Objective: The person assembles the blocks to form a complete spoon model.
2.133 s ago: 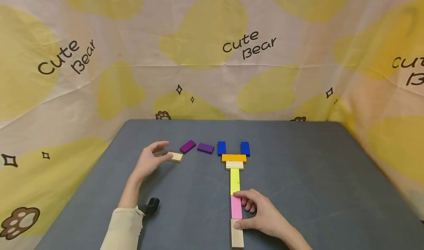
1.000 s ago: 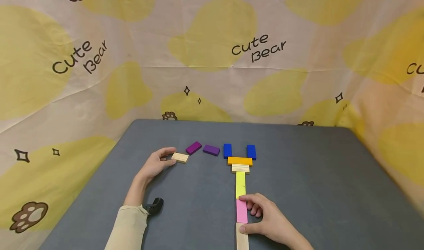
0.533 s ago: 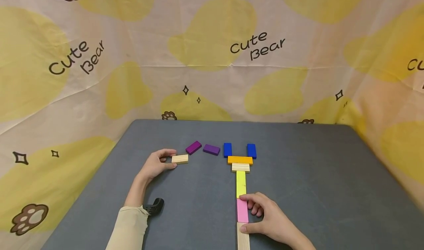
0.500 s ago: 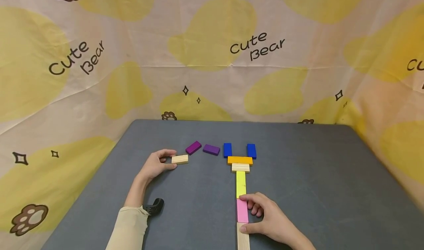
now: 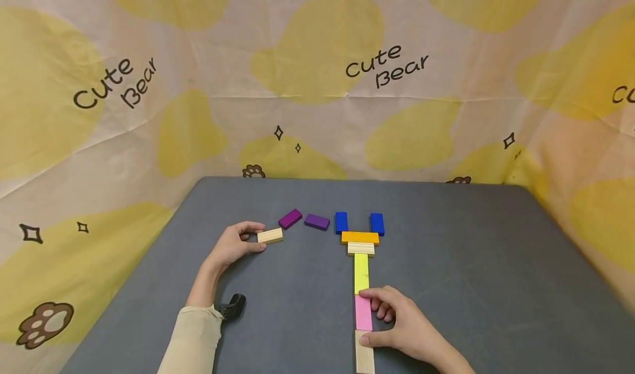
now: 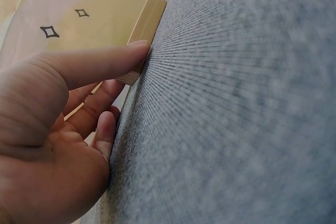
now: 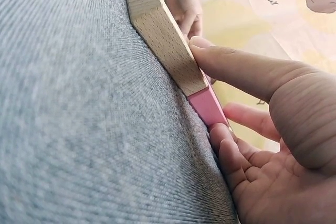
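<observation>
Since two seconds ago, the small pale block (image 5: 270, 236) has turned a little: its right end used to point down and now points up. The left hand (image 5: 231, 246) has shifted round its left end, while the right hand (image 5: 404, 324) stays over the long row.

From above, you see all the blocks on the gray table (image 5: 446, 236). Two blue blocks (image 5: 341, 222) top the row. Under them come an orange block (image 5: 359, 237), a striped wood block (image 5: 361, 248), a yellow block (image 5: 361, 275), a pink block (image 5: 363, 312) and a tan block (image 5: 364, 356). The left wrist camera shows what the top view hides: the thumb flat on the pale block's side, and the bent fingers lower down. The right wrist camera shows the tan block's speckled side, with the pink end right up against it.

The pale block is plain wood, with fine lines along it and straight edges. It sits between the left thumb and pointer finger, which pinch its left end. A dark pink block (image 5: 290, 218) lies just past its right end, then a purple block (image 5: 317, 222).

The right hand is loose and spread, thumb resting on the tan block, pointer tip where pink meets yellow. The pale block is well apart from it.
</observation>
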The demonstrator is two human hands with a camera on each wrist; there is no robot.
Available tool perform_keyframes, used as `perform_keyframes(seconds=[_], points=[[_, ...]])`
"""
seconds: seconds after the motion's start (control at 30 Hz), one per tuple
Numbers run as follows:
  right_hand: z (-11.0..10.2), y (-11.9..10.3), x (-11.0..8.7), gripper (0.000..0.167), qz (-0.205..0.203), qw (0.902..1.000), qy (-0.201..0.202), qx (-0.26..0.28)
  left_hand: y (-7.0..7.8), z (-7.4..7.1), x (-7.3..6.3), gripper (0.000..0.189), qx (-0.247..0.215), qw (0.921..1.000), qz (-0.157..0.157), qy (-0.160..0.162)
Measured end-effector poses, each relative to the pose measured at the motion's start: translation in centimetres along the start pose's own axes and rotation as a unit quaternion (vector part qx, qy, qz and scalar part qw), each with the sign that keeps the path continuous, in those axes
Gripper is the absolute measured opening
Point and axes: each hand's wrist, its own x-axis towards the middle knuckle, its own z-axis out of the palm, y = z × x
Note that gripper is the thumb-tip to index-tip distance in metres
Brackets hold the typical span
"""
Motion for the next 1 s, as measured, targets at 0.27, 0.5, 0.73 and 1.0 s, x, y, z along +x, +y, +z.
perform_keyframes(seconds=[0.27, 0.5, 0.73, 1.0], points=[[-0.01, 0.05, -0.02, 0.066, -0.002, 1.0, -0.001, 0.002, 0.09, 0.07, 0.0, 0.047, -0.009, 1.0, -0.004, 0.001], [-0.08, -0.05, 0.03, 0.066, 0.002, 1.0, 0.0, -0.004, 0.27, 0.06, -0.02, 0.047, -0.008, 1.0, -0.003, 0.003], [-0.06, -0.06, 0.0, 0.066, 0.005, 0.9999, 0.005, -0.012, 0.36, 0.06, 0.0, 0.047, -0.012, 0.9999, -0.01, 0.001], [0.01, 0.02, -0.01, 0.065, -0.001, 0.9999, 0.008, -0.015, 0.24, -0.23, -0.01, 0.048, -0.029, 0.9995, -0.008, -0.008]])
